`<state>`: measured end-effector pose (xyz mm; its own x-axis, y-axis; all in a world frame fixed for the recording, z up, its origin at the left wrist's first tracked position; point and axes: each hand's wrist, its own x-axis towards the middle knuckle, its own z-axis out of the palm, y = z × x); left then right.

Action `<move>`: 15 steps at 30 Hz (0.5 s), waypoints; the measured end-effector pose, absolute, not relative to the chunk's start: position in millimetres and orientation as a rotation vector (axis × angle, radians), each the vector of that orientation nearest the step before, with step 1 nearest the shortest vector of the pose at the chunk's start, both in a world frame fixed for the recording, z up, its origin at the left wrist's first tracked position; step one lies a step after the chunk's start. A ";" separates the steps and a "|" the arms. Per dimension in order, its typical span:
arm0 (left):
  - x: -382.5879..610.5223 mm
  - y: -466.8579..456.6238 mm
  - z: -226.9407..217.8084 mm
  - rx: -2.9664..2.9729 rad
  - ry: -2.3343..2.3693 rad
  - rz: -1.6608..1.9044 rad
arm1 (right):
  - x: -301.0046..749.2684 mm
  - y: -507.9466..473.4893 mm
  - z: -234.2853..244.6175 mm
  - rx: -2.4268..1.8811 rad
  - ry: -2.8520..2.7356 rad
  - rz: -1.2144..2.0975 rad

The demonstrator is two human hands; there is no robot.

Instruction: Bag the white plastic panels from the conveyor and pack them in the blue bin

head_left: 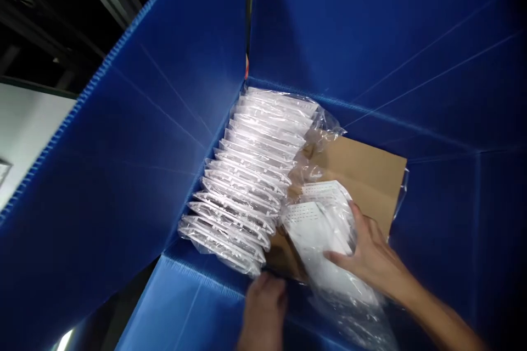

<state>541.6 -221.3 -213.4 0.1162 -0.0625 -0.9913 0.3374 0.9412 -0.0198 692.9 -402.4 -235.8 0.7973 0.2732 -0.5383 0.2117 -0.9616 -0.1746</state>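
Note:
A long row of thin white plates [247, 170], each in a clear plastic bag, stands on edge along the left wall inside a blue bin. My right hand [370, 249] has its thumb and fingers around a smaller bundle of white plates in clear plastic [317, 230], which lies tilted with dashed slots showing at its top. Close to the front end of the row is my left hand [265, 296], smeared by motion. Its fingers seem bent, but whether they pinch the plastic there cannot be made out.
Brown cardboard [366, 164] lies on the bin floor at the right, under the bundle. Tall blue walls [370, 27] rise around it, and the near flap [185, 301] folds toward me. Loose clear film [327, 123] sticks out at the row's far end.

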 end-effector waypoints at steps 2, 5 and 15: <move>533.0 -185.6 -191.9 0.223 1.545 -0.157 | 691.0 -400.0 -235.6 -2.889 -0.404 0.890; 546.0 -137.3 -174.9 0.286 1.623 -0.271 | 690.5 -398.1 -236.2 -2.879 -0.399 0.892; 569.3 -87.6 -224.0 0.334 1.562 -0.187 | 684.7 -394.7 -231.9 -2.830 -0.348 0.845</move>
